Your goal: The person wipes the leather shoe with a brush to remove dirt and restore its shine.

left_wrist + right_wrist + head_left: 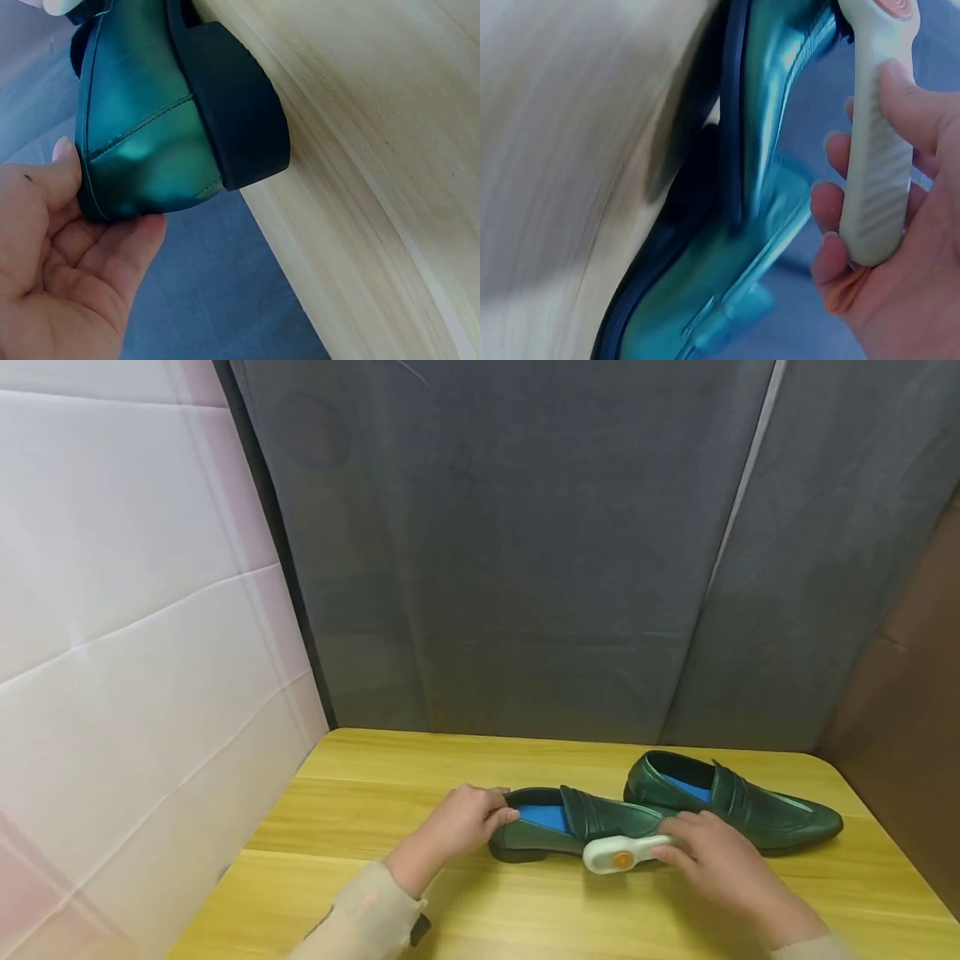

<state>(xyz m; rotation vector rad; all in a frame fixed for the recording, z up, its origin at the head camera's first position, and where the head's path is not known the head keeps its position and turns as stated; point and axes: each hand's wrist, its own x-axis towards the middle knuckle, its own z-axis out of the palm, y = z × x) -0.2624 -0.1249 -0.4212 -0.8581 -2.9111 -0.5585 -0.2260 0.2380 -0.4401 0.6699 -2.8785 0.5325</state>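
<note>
My left hand (465, 817) pinches the heel end of the nearer dark green loafer (536, 838), thumb at the collar and fingers behind the heel. This shoe points right and has a blue insole (545, 817). In the left wrist view its black heel block (244, 105) stands out above the wood. My right hand (712, 860) grips a white-handled brush (605, 857) beside the loafer's near side. Dark bristles (845, 24) show at the brush head in the right wrist view, close to the shoe's upper. An orange loop (847, 289) hangs from the handle's end.
The matching green loafer (795, 823) lies behind and to the right, its toe pointing right. Both shoes are on a yellowish wooden table (375, 827). A grey curtain (510, 568) closes the back, a white cloth wall (135, 568) the left and a brown panel (907, 693) the right.
</note>
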